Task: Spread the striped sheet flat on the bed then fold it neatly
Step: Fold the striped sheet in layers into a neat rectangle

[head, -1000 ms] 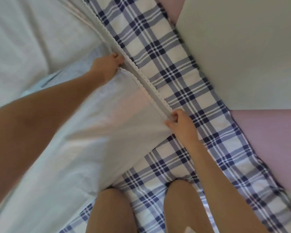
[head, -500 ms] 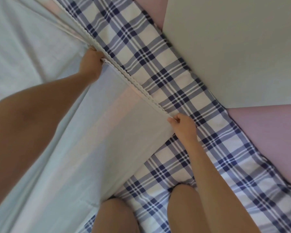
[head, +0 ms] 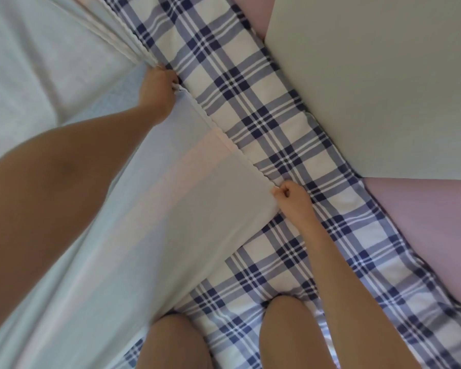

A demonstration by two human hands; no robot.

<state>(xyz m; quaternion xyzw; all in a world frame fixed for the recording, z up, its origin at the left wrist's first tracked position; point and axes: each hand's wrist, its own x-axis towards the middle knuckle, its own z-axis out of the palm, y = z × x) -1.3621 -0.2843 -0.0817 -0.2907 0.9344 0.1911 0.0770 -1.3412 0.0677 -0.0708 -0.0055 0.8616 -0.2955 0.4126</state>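
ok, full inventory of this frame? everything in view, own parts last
striped sheet: 1, pale blue, pink and white bands, white scalloped trim, left and centre, lying over the plaid
plaid cover: 1, navy and white check, diagonal strip under the sheet
flat panel: 1, grey-green, upper right
pink surface: 2 patches, right edge and top beside the panel
left hand: 1, grips the trim, upper centre
right hand: 1, pinches the sheet's corner, centre right
knees: 2, bottom centre

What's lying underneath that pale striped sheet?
The blue checked bedcover runs under the striped sheet, whose edge the left hand and right hand grip. Anything else beneath is covered.
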